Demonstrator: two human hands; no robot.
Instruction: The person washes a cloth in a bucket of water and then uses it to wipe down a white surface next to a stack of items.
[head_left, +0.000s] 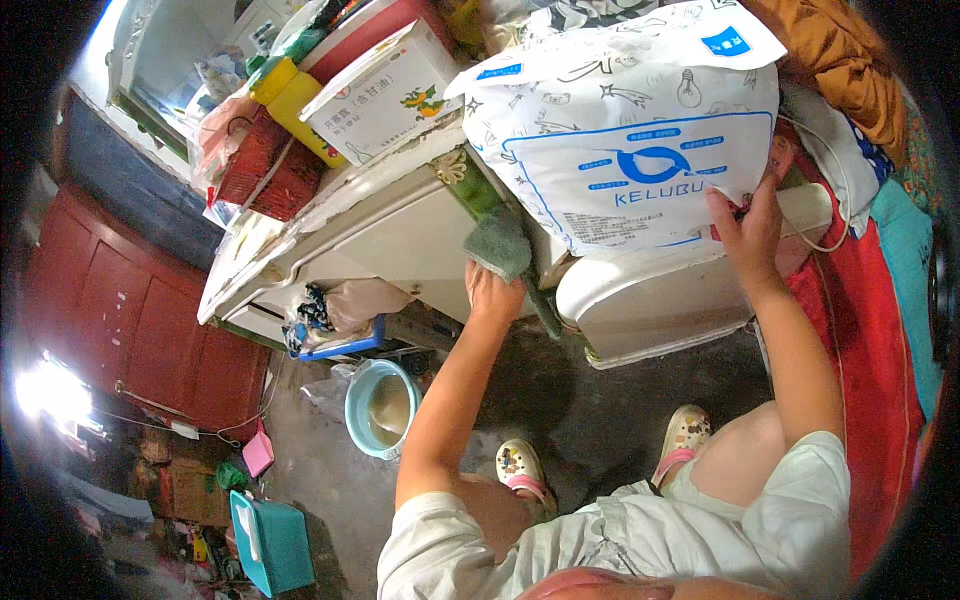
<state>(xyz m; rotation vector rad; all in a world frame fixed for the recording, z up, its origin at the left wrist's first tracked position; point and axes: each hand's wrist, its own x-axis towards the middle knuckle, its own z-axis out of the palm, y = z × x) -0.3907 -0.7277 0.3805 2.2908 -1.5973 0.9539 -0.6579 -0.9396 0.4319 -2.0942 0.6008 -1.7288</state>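
Observation:
My left hand (495, 291) holds a grey-green cloth (501, 244) against the cream cabinet front, beside a green panel (474, 184). Part of the cloth hangs down past the cabinet edge. My right hand (750, 217) is at the lower right corner of a large white printed plastic package (637, 150), thumb on its front; the fingers are partly hidden, with something red showing near them. The package rests on a rounded cream cabinet end (667, 300).
A white carton (386, 94), yellow bottle (292, 105) and red basket (270, 165) stand on the cabinet top. On the floor are a light-blue bucket of murky water (382, 409) and a teal bin (274, 544). Red bedding (870, 322) lies at right.

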